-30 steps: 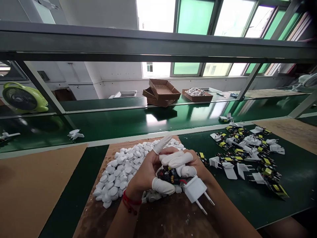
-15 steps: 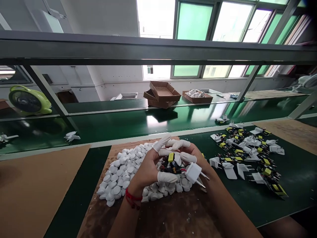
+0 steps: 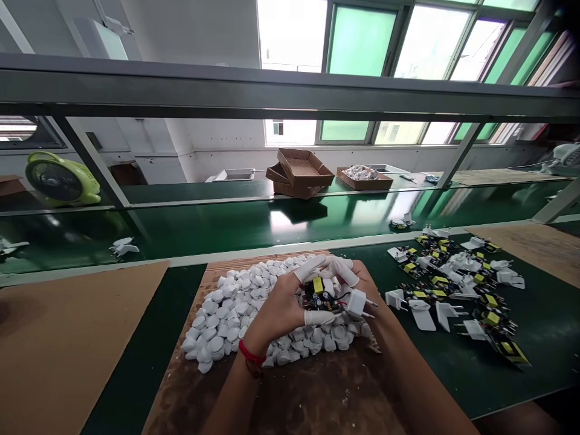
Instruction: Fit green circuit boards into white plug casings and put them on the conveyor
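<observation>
My left hand (image 3: 284, 304) holds a small circuit board (image 3: 312, 297) with a yellow component on it, its thumb along the lower edge and its fingers at the top. A white two-pin plug piece (image 3: 357, 303) hangs by wires at the board's right side, pins pointing right. My right hand (image 3: 357, 275) curls round the far right side of the same circuit board, its fingertips meeting those of the left. Both hands wear white finger cots. Below and behind them lies a heap of white plastic caps (image 3: 226, 320) on a brown board (image 3: 312, 393).
On the right, many circuit boards with white plug pieces (image 3: 457, 272) lie on the green table (image 3: 539, 326). A green conveyor belt (image 3: 217, 223) runs behind, carrying a few pieces. Cardboard trays (image 3: 303, 169) stand beyond it. A metal beam (image 3: 290, 96) crosses above.
The circuit board has turned slightly in my hands, and the plug's pins now point more to the right. My fingers have closed in around the board. The view has shifted a little.
</observation>
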Demonstrator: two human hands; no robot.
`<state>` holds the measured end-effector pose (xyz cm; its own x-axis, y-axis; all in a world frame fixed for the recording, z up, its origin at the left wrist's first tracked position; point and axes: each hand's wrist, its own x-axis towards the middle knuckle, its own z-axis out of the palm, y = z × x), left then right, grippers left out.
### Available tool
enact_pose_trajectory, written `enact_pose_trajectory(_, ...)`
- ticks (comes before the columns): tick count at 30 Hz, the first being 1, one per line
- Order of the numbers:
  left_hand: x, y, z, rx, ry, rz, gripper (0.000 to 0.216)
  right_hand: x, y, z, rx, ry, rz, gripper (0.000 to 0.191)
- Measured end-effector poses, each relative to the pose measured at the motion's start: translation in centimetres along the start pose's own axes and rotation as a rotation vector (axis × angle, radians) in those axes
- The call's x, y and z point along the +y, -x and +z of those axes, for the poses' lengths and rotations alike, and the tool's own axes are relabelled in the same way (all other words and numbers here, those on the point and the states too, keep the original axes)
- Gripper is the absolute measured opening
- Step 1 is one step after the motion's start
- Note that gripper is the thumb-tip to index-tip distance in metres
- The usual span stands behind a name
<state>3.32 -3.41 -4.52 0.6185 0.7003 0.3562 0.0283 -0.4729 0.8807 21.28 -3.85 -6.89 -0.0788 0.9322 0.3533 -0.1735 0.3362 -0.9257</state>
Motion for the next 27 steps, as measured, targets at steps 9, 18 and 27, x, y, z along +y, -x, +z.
enact_pose_trajectory(9,-1.0,0.1,-0.4,0.128,0.739,-0.100,0.093,-0.2,0.0,0.9,0.095,-0.205,0.061,0.036)
enact_pose_trajectory(18,-3.0,-0.5,-5.2,1.102,0.718,-0.390,0.024,0.0,-0.4,0.6,0.247,-0.173,0.116,0.034)
enact_pose_trajectory(27,-2.4,0.2,-5.8,0.935,0.769,-0.156,0.025,-0.1,0.0,1.7,0.139,0.095,0.090,0.040)
